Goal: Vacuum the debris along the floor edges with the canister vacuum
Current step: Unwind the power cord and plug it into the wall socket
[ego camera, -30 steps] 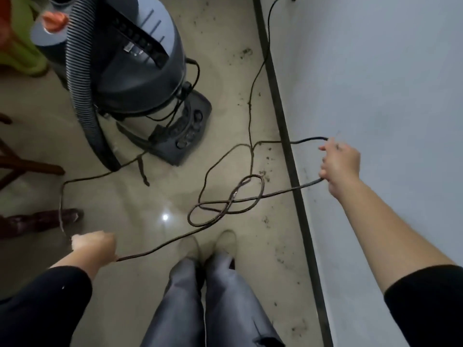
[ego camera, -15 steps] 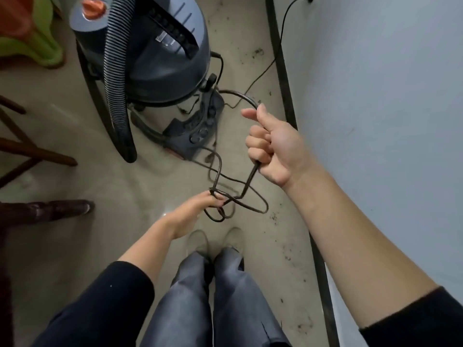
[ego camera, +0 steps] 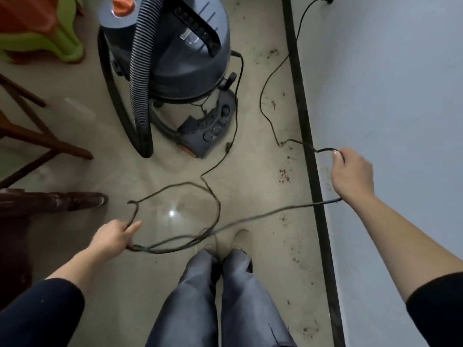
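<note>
Now | left hand (ego camera: 114,235), near left, curls round a loop of power cord (ego camera: 219,206) | slack sags tangled over the near floor | canister vacuum (ego camera: 175,58) stands far centre | debris (ego camera: 284,175) dots the floor beside the baseboard (ego camera: 312,176) | right hand (ego camera: 350,174), at the wall, grips the cord | judgement: spread hands slowly so kinks drop out, not tighten.

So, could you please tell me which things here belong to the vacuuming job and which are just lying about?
Job: canister vacuum, its hose, power cord gripped by left hand and right hand, debris beside the skirting.
Lying about: green stool, wooden chair legs.
</note>
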Tool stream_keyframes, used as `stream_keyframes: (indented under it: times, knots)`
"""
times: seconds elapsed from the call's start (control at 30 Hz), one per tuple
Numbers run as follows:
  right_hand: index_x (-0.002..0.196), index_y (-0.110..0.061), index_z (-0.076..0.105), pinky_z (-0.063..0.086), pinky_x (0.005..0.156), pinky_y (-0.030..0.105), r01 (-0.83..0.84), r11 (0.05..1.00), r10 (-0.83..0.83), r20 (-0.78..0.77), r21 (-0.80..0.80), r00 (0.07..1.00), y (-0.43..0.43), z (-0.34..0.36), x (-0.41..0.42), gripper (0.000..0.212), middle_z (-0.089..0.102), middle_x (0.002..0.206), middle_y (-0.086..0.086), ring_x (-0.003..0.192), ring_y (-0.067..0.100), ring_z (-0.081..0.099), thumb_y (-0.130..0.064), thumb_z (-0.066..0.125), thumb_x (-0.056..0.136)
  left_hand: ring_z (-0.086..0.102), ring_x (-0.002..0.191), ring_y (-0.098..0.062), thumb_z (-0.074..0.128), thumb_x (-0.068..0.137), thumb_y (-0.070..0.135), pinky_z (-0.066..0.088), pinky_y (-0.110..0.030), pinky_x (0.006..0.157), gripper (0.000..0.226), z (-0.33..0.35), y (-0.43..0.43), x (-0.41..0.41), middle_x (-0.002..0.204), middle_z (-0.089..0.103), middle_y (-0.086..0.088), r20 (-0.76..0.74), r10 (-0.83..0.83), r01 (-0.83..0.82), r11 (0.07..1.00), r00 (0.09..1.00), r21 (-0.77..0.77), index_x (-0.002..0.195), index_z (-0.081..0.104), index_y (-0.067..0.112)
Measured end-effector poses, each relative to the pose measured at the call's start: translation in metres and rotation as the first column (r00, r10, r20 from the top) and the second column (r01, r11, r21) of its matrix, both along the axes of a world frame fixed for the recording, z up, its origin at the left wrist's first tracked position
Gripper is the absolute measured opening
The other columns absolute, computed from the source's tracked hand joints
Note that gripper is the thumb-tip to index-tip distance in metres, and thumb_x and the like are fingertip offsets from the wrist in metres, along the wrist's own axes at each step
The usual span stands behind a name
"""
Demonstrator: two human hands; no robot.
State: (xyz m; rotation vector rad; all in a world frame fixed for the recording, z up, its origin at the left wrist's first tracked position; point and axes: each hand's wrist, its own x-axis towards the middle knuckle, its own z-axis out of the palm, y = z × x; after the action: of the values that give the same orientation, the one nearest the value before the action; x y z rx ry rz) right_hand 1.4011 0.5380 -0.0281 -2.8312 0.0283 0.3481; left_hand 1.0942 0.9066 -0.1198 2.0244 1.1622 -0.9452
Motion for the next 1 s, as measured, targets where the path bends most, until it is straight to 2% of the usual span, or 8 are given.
stream_keyframes:
  times: [0.1,0.2,0.33,0.5,0.6,0.77,0.9,1.0]
  knots:
    - [0.078,-0.003,0.046,0.028,0.064,0.034,0.086,0.993,-0.087,0.008,0.081,0.996,0.006,-0.010,-0.013,0.034,0.049,0.076,0.014,0.076,0.032,0.046,-0.023,0.036,0.103,0.057,0.078,-0.031,0.044,0.099,0.048,0.042,-0.034,0.069,0.054,-0.006,0.012,-0.034,0.075,0.062,-0.010,-0.133,-0.034,0.055,0.986,0.990,0.158,0.070,0.059,0.006]
    - [0.078,-0.005,0.048,0.027,0.059,0.034,0.109,0.985,-0.085,-0.172,0.135,0.981,0.031,-0.029,-0.038,0.033,0.047,0.071,0.007,0.073,0.029,0.045,-0.023,0.035,0.103,0.059,0.082,-0.033,0.045,0.100,0.042,0.043,-0.035,0.070,0.045,-0.014,0.007,-0.047,0.081,0.061,-0.012,-0.223,0.040,-0.008,0.990,0.974,0.141,0.086,0.060,0.003]
    - [0.076,-0.008,0.058,0.046,0.067,0.034,0.257,0.933,-0.063,-0.586,0.253,0.808,0.068,-0.068,-0.102,0.031,0.060,0.069,0.008,0.070,0.025,0.057,-0.016,0.041,0.101,0.060,0.049,-0.026,0.051,0.099,0.020,0.044,-0.029,0.050,0.028,-0.026,-0.014,-0.054,0.059,0.063,-0.015,-0.292,0.306,-0.292,0.952,0.906,0.092,0.082,0.057,-0.002]
    - [0.080,0.002,0.059,0.036,0.063,0.027,0.111,0.969,0.091,-0.736,0.220,0.671,0.089,-0.097,-0.161,0.014,0.060,0.073,0.013,0.071,0.019,0.047,-0.006,0.054,0.091,0.062,0.057,-0.029,0.045,0.094,0.004,0.049,-0.027,0.045,0.016,-0.030,-0.038,-0.069,0.072,0.061,-0.016,-0.335,0.372,-0.375,0.925,0.865,0.060,0.084,0.056,-0.001]
    - [0.113,0.005,0.064,0.043,0.090,0.028,0.117,0.969,0.078,-0.717,0.219,0.693,0.104,-0.095,-0.154,0.025,0.066,0.116,0.017,0.106,0.026,0.059,-0.006,0.056,0.091,0.065,0.074,-0.035,0.048,0.094,0.010,0.054,-0.036,0.062,0.015,-0.024,-0.046,-0.038,0.082,0.062,-0.019,-0.210,0.398,-0.410,0.912,0.893,-0.019,0.096,0.060,0.001]
    - [0.120,-0.001,0.063,0.042,0.096,0.028,-0.018,0.958,0.201,-0.622,0.287,0.757,0.141,-0.070,-0.113,0.030,0.065,0.117,0.014,0.112,0.025,0.059,-0.010,0.058,0.091,0.059,0.114,-0.030,0.052,0.092,0.016,0.043,-0.028,0.091,0.028,0.008,-0.046,0.061,0.118,0.068,-0.011,0.143,0.288,-0.280,0.957,0.947,-0.071,0.116,0.067,0.010]
    - [0.116,-0.002,0.065,0.043,0.097,0.030,-0.136,0.939,0.291,-0.524,0.315,0.800,0.183,-0.035,-0.074,0.028,0.066,0.116,0.014,0.113,0.026,0.059,-0.011,0.058,0.090,0.059,0.107,-0.024,0.051,0.093,0.018,0.043,-0.027,0.087,0.030,0.052,-0.025,0.125,0.116,0.067,-0.007,0.363,0.280,-0.276,0.959,0.889,-0.064,0.120,0.063,0.014]
    - [0.116,-0.006,0.063,0.041,0.089,0.024,-0.205,0.925,0.341,-0.464,0.319,0.817,0.218,-0.005,-0.043,0.027,0.064,0.116,0.011,0.112,0.025,0.057,-0.015,0.056,0.091,0.053,0.093,-0.015,0.048,0.094,0.016,0.040,-0.024,0.081,0.026,0.086,0.001,0.153,0.100,0.063,0.000,0.461,0.291,-0.298,0.953,0.838,-0.060,0.116,0.063,0.014]
